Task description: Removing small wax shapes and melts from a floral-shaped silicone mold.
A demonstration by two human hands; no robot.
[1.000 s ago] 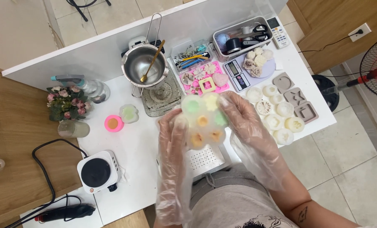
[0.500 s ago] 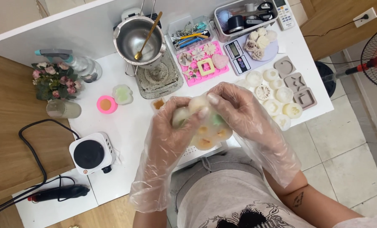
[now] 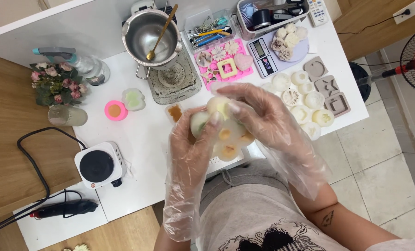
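Silicone mould (image 3: 226,137) — clear, multi-cavity, with pale and amber wax fills — is held up off the white tabletop (image 3: 142,135), over its near edge and just in front of the person's lap. Left hand (image 3: 196,139) in a loose plastic glove grips the left side, fingers (image 3: 206,122) curled shut over a greenish cavity; right hand (image 3: 263,116), also gloved, closes over the top and right rim, thumb pressing on a round cream piece. Two-sided hold looks like it's there to flex the soft mould while keeping it level — a judgement, not something I can confirm. Gloves presumably keep wax off the skin. Around it: steel pouring pot (image 3: 148,32) with a gold spoon on a stained stand, pink mould tray (image 3: 223,67), digital scale (image 3: 263,56), finished white flower pieces (image 3: 305,100) to the right, small hotplate (image 3: 98,165) well apart at left.
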